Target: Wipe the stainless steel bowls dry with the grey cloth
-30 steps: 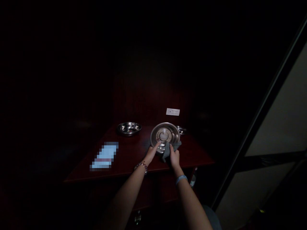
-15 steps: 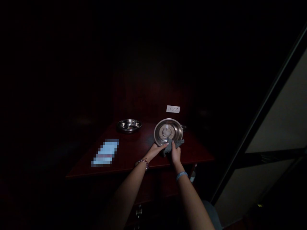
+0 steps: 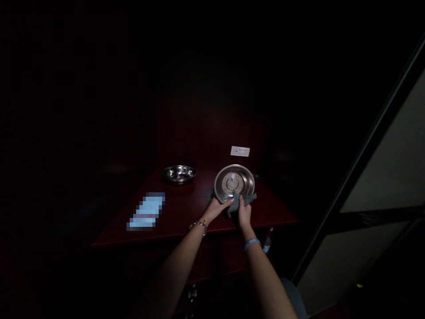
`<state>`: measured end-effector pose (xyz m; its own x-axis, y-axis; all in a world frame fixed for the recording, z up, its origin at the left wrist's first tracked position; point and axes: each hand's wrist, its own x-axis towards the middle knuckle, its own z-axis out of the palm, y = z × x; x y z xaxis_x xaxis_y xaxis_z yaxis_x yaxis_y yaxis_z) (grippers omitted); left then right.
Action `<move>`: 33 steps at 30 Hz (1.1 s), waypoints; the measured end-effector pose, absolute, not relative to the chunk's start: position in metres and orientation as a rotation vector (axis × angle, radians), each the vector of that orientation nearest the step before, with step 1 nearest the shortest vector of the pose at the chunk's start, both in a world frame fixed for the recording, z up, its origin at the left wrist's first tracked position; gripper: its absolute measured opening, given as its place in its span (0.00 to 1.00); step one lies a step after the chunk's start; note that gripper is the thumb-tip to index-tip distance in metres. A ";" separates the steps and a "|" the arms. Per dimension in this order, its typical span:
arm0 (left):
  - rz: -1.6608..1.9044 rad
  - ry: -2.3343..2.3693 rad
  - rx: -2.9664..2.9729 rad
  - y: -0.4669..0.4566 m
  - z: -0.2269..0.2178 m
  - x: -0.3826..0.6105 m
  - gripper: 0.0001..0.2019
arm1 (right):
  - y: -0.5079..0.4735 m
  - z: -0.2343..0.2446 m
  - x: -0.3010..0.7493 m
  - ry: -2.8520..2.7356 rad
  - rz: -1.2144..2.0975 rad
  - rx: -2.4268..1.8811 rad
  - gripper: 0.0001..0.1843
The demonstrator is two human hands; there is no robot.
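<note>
A shiny steel bowl is held tilted above the dark red table, its inside facing me and a round pale patch on its bottom. My left hand grips its lower left rim, thumb on the near edge and fingers hidden beneath. Closed on a grey cloth, my right hand presses it against the bowl's lower right rim. One end of the cloth sticks out to the right. Farther left, a second steel bowl rests upright on the table.
The table has a front edge just below my hands. A blurred-out light blue patch lies at its left. A white socket panel is on the back wall. A bottle stands below the right side. The surroundings are very dark.
The bowl, cloth and both hands have shifted very slightly to the right. The grip of each hand looks the same.
</note>
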<state>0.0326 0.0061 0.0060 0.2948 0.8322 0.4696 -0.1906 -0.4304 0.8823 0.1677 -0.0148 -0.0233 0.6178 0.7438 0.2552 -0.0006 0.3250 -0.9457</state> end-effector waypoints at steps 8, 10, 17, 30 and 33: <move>1.324 0.634 1.552 0.008 0.005 0.034 0.23 | -0.012 -0.027 0.170 -0.802 0.533 -1.206 0.30; 1.332 0.655 1.528 0.007 0.006 0.034 0.23 | -0.011 -0.027 0.170 -0.814 0.531 -1.204 0.30; 1.329 0.637 1.588 0.010 0.003 0.033 0.23 | -0.012 -0.025 0.168 -0.798 0.542 -1.172 0.30; 1.317 0.562 1.638 0.025 -0.010 0.036 0.31 | -0.009 -0.029 0.169 -0.798 0.542 -1.111 0.28; 1.318 0.570 1.628 0.026 -0.011 0.036 0.31 | -0.008 -0.029 0.169 -0.780 0.553 -1.086 0.27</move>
<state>0.0359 0.0259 -0.0106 0.3154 0.8089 0.4961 -0.1930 -0.4572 0.8682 0.1695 -0.0080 -0.0295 0.6171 0.7340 0.2837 -0.0245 0.3783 -0.9254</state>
